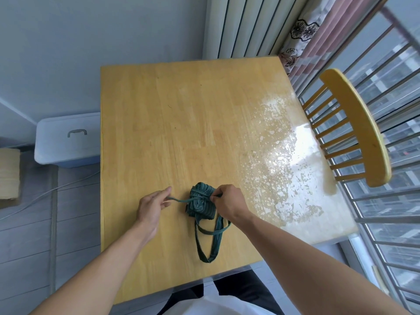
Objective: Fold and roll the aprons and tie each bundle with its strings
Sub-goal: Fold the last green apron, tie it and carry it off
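Hands [151, 206] [227, 201] apparently pinching strings [179, 200], apron bundle [201, 204]

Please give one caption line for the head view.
Two hands pull dark green strings tight around rolled striped green apron bundle on wooden table.

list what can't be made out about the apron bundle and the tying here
- Head view: the right hand covers the right side of the green striped apron bundle, so any knot there is hidden.
- The string end disappears among the left hand fingers; its tip is not visible.
- The neck loop runs under the right wrist.
- The wooden table near edge hides the person's lap.
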`<action>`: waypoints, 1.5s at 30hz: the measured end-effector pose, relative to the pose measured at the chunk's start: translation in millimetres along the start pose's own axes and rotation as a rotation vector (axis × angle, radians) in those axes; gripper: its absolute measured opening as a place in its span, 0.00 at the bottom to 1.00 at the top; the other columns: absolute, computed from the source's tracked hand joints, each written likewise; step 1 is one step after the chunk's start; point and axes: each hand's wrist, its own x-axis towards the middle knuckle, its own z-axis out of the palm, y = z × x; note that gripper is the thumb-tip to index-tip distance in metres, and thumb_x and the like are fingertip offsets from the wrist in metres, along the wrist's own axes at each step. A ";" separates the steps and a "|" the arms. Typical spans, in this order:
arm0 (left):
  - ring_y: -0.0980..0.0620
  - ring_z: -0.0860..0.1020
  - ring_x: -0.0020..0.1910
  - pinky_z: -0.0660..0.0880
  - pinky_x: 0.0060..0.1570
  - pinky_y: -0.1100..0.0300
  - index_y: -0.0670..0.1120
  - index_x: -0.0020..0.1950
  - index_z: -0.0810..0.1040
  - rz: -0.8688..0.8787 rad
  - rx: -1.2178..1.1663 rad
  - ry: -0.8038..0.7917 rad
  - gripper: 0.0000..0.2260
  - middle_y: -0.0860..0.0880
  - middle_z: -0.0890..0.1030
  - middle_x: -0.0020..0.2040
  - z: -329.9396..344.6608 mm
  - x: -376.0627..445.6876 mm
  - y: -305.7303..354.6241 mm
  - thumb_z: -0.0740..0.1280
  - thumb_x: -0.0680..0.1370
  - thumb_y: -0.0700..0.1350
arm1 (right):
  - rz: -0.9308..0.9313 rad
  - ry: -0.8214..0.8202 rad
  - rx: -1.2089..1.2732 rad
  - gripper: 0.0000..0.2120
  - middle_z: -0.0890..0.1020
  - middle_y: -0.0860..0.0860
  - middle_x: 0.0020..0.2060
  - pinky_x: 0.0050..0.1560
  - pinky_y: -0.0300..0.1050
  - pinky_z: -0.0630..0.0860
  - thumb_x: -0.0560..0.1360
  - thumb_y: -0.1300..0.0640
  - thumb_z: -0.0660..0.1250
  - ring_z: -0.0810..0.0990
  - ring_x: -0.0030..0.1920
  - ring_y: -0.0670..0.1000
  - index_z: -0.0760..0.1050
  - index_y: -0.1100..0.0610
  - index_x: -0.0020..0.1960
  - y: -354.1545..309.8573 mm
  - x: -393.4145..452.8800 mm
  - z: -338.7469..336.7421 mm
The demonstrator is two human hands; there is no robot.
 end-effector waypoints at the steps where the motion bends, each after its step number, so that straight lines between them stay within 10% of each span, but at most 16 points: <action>1: 0.45 0.81 0.56 0.75 0.61 0.50 0.42 0.44 0.85 0.030 0.010 -0.058 0.09 0.44 0.85 0.47 2.1 -1.6 4.8 0.68 0.81 0.43 | -0.030 -0.001 -0.023 0.05 0.84 0.50 0.40 0.32 0.37 0.74 0.79 0.58 0.69 0.81 0.37 0.48 0.84 0.56 0.47 -1.5 -0.7 1.9; 10: 0.53 0.80 0.42 0.72 0.54 0.56 0.41 0.45 0.77 0.061 0.092 -0.402 0.13 0.45 0.82 0.39 56.9 -9.1 26.9 0.63 0.84 0.48 | 0.202 0.042 0.475 0.07 0.85 0.46 0.35 0.29 0.35 0.72 0.70 0.52 0.80 0.77 0.29 0.42 0.85 0.53 0.43 3.5 -1.6 11.8; 12: 0.55 0.81 0.52 0.70 0.58 0.57 0.41 0.56 0.79 0.065 0.079 -0.388 0.08 0.50 0.85 0.49 56.5 -4.2 18.8 0.66 0.83 0.44 | 0.280 0.028 0.600 0.09 0.87 0.48 0.37 0.35 0.39 0.77 0.69 0.52 0.82 0.81 0.33 0.45 0.85 0.53 0.44 7.1 -2.7 13.5; 17: 0.59 0.66 0.73 0.66 0.60 0.67 0.47 0.83 0.53 0.002 0.111 -0.293 0.37 0.55 0.67 0.76 46.8 0.3 -8.0 0.71 0.79 0.42 | 0.270 -0.061 0.779 0.09 0.87 0.49 0.39 0.41 0.37 0.78 0.70 0.57 0.81 0.84 0.41 0.46 0.86 0.57 0.49 4.7 -3.3 20.4; 28: 0.59 0.79 0.55 0.77 0.58 0.61 0.47 0.57 0.86 0.371 0.521 0.040 0.09 0.56 0.82 0.54 33.6 -8.0 -31.1 0.69 0.81 0.47 | 0.090 0.166 0.447 0.07 0.83 0.45 0.32 0.35 0.41 0.78 0.78 0.54 0.73 0.79 0.32 0.43 0.86 0.54 0.43 -6.9 -12.5 31.4; 34: 0.56 0.74 0.50 0.69 0.48 0.62 0.50 0.48 0.80 0.601 0.823 -0.126 0.05 0.56 0.81 0.47 45.5 13.5 -29.7 0.66 0.82 0.45 | -0.064 0.143 0.360 0.07 0.85 0.48 0.36 0.37 0.40 0.76 0.79 0.57 0.70 0.80 0.33 0.45 0.86 0.52 0.47 -7.9 -17.4 36.4; 45: 0.51 0.73 0.49 0.65 0.47 0.61 0.42 0.55 0.68 0.248 0.553 0.127 0.08 0.55 0.81 0.48 68.0 -8.5 -22.4 0.51 0.87 0.42 | 0.255 0.222 0.556 0.11 0.78 0.50 0.32 0.23 0.31 0.64 0.81 0.56 0.68 0.72 0.29 0.46 0.75 0.59 0.41 -10.4 -7.9 47.8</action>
